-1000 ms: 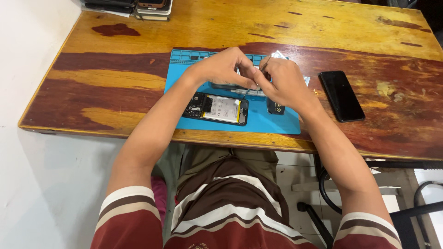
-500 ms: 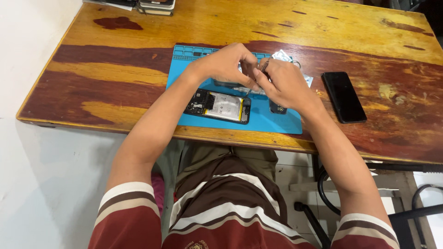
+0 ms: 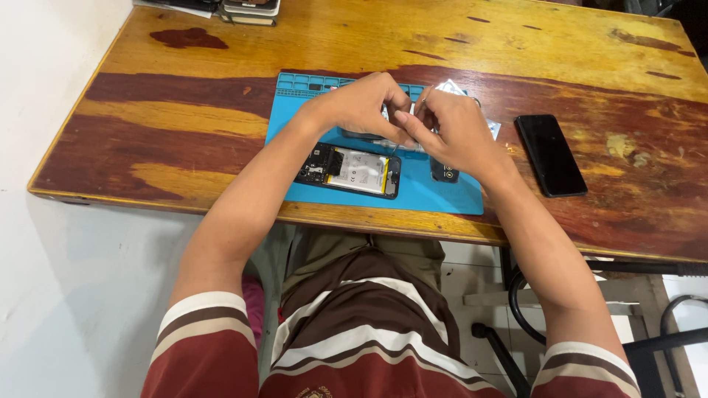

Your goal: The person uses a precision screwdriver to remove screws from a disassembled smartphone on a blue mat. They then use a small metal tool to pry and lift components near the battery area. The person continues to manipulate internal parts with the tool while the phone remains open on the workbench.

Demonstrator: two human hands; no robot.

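Pinching something small, both hands (image 3: 405, 121) hide it above opened phone (image 3: 349, 170), blue mat (image 3: 442, 195).

Obstacles I log: opened black phone with white battery (image 3: 349, 170) on blue rubber mat (image 3: 442, 197); black slab phone (image 3: 550, 154) right of mat; stacked dark books (image 3: 221, 7) at far-left corner. Passage: bare wooden tabletop (image 3: 184, 140) left and beyond mat.

Two phones: one opened (image 3: 349, 170), one intact (image 3: 550, 154); one mat (image 3: 442, 197).
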